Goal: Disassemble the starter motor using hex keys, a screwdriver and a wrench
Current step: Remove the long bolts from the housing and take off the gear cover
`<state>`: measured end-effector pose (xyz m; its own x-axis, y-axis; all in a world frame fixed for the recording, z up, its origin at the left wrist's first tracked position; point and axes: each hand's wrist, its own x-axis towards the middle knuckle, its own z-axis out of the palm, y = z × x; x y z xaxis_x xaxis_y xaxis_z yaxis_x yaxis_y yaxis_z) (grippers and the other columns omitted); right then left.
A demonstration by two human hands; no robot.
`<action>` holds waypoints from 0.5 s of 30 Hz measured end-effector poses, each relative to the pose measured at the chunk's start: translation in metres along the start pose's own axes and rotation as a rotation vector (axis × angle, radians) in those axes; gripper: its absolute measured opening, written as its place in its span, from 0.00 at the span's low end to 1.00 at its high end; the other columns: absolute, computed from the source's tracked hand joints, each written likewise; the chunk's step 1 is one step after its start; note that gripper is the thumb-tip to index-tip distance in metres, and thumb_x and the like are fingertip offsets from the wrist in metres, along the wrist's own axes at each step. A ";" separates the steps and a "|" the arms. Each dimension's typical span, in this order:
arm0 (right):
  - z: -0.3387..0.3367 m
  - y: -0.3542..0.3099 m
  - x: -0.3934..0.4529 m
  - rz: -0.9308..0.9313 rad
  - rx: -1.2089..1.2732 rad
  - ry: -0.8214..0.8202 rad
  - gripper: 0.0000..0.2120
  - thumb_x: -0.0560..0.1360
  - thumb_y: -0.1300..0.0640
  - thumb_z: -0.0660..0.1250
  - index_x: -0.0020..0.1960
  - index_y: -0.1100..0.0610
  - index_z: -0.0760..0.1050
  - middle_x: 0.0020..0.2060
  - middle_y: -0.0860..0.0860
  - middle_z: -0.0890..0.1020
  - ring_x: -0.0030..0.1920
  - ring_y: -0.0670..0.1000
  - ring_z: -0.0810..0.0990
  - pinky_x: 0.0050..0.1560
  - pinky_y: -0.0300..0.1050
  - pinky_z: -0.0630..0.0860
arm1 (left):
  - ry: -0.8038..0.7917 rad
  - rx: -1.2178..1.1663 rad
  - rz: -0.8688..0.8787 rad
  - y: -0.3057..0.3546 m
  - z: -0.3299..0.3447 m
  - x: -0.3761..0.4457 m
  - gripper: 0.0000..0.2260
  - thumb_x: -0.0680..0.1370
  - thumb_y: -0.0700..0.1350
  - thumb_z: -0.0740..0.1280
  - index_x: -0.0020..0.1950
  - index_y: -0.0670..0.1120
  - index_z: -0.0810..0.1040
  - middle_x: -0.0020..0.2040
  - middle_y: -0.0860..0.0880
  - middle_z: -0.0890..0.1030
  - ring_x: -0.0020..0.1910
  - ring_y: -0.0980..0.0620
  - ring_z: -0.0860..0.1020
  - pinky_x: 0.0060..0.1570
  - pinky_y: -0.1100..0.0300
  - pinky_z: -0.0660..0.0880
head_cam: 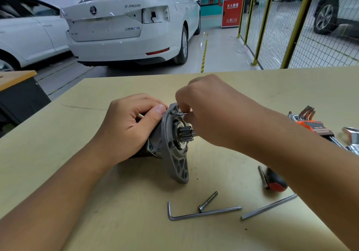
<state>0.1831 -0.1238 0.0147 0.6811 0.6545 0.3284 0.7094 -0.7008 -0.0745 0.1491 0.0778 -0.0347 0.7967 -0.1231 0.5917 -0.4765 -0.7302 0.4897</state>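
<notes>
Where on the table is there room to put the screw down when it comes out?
Bare table lies beyond the right hand and left of the left hand. Another free patch sits near the front edge, left of the bent hex key. It is crowded on the right, around the screwdriver and hex key set.

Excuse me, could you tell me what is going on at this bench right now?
A person is taking apart a starter motor lying on the table. The left hand grips its body, while the right hand pinches a thin pin or bolt at the flange. A hex key and screwdriver lie nearby.
</notes>
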 end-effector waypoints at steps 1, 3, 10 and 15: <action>0.000 0.001 0.000 -0.006 0.013 0.000 0.05 0.76 0.64 0.68 0.43 0.57 0.77 0.40 0.55 0.77 0.42 0.59 0.78 0.40 0.55 0.80 | 0.000 0.002 0.000 0.000 0.000 0.000 0.13 0.83 0.43 0.64 0.51 0.42 0.88 0.50 0.50 0.87 0.52 0.50 0.84 0.50 0.50 0.80; -0.001 0.003 0.000 -0.007 0.008 -0.034 0.07 0.77 0.64 0.64 0.42 0.59 0.78 0.40 0.56 0.77 0.41 0.58 0.78 0.42 0.56 0.80 | 0.002 0.005 0.001 0.000 0.000 0.000 0.13 0.83 0.43 0.64 0.51 0.42 0.88 0.50 0.50 0.87 0.52 0.50 0.84 0.50 0.50 0.80; -0.003 -0.001 -0.003 0.004 -0.138 -0.063 0.14 0.76 0.64 0.66 0.35 0.55 0.67 0.37 0.53 0.72 0.30 0.55 0.72 0.27 0.45 0.64 | 0.003 0.000 -0.002 0.001 0.000 0.000 0.13 0.83 0.43 0.64 0.50 0.42 0.88 0.49 0.50 0.87 0.51 0.51 0.84 0.50 0.51 0.79; -0.002 0.000 -0.003 0.009 -0.179 -0.029 0.11 0.78 0.60 0.68 0.41 0.53 0.68 0.34 0.51 0.68 0.28 0.54 0.68 0.27 0.44 0.60 | 0.007 -0.002 0.006 0.001 0.000 -0.001 0.13 0.83 0.42 0.64 0.50 0.42 0.89 0.49 0.50 0.87 0.51 0.51 0.84 0.49 0.51 0.80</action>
<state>0.1806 -0.1269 0.0157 0.6937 0.6544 0.3009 0.6618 -0.7440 0.0923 0.1483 0.0768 -0.0348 0.7912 -0.1231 0.5991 -0.4821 -0.7283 0.4870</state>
